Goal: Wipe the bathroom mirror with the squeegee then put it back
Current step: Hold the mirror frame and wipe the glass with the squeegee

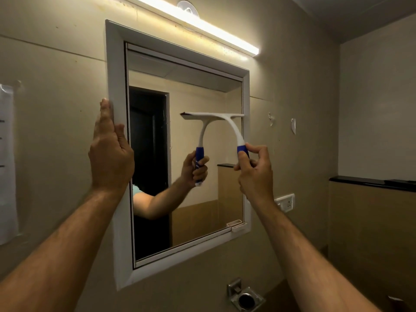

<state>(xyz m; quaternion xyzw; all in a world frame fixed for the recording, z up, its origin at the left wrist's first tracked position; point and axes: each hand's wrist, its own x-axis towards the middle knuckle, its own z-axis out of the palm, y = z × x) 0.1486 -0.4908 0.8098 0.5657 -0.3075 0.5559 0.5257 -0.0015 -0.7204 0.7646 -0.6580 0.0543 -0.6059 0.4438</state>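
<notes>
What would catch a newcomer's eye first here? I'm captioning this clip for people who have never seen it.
The white squeegee with its blue grip stands out, pressed to the right side of the mirror and held by the right hand, its reflection doubling it in the glass. The left hand lies flat against the mirror's white left frame. Above, a lit light bar glows along the wall.

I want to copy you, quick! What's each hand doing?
Left hand: open, fingers straight, resting on the mirror frame.
Right hand: gripping the squeegee by its blue handle.
</notes>
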